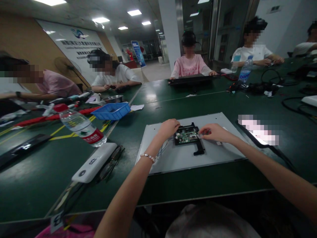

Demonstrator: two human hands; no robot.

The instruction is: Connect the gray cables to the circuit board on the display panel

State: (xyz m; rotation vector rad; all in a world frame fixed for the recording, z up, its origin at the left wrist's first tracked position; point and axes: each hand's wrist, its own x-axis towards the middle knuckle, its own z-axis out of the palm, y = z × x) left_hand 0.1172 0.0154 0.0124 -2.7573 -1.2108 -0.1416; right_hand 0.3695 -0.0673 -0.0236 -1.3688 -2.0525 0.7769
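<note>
So a green circuit board [186,136] in a black plastic frame [200,147] is being flanked by left hand [169,127] and right hand [216,133], fingers half-curled, hold unclear; probably fragile, edges only.

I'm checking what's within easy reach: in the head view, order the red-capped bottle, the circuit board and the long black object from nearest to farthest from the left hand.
From the left hand:
1. Circuit board: just right, by the fingertips.
2. Red-capped bottle: to the left.
3. Long black object: farther left, by the picture's edge.
</note>
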